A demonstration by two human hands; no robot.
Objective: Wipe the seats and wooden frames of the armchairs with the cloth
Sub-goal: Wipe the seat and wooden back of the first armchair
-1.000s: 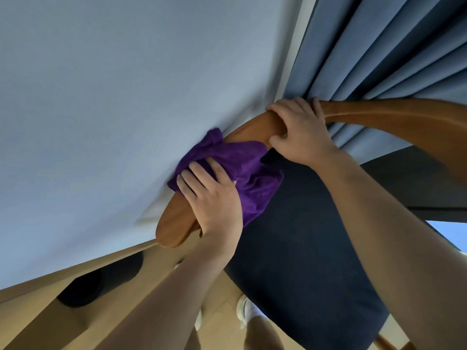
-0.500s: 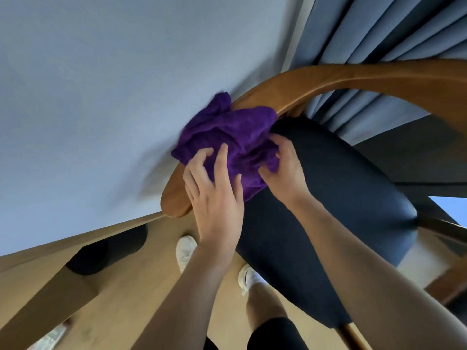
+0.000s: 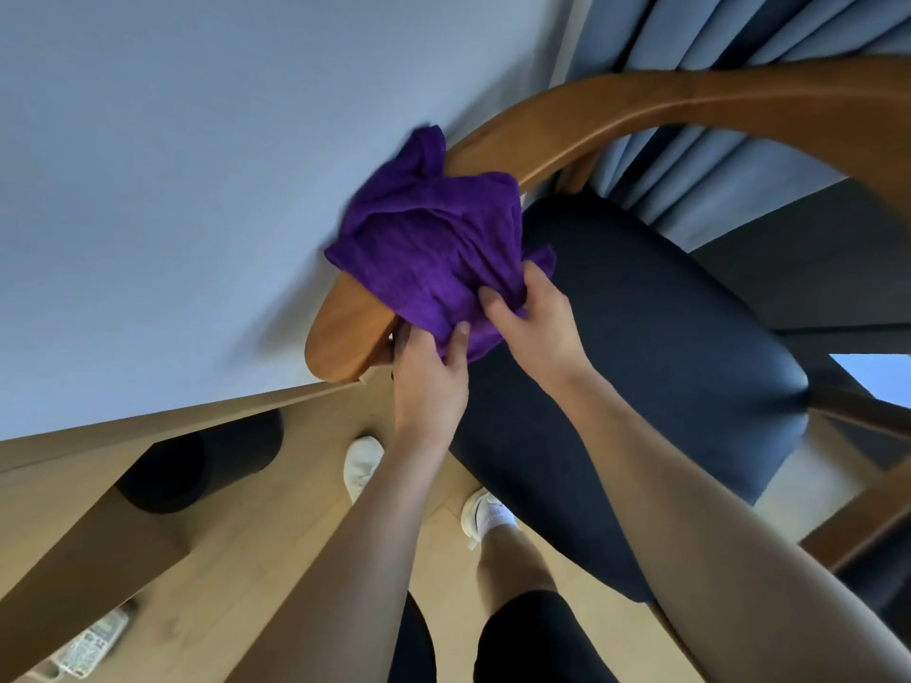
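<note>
Head view: the purple cloth (image 3: 429,248) lies bunched over the wooden armrest (image 3: 641,106), at 10 o'clock from the dark seat (image 3: 641,362). My left hand (image 3: 429,382) pinches its 6 o'clock edge and my right hand (image 3: 537,327) grips the fold at 4 o'clock. I judge we are partway: the seat, the far frame and any other armchair remain.

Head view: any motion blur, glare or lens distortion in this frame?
Head view: motion blur smears the top edge of the purple cloth, which throws a soft shadow on the wall; mild sheen on the dark seat cushion, no hard glare; wide-angle stretch toward the edges, frame tilted.
</note>
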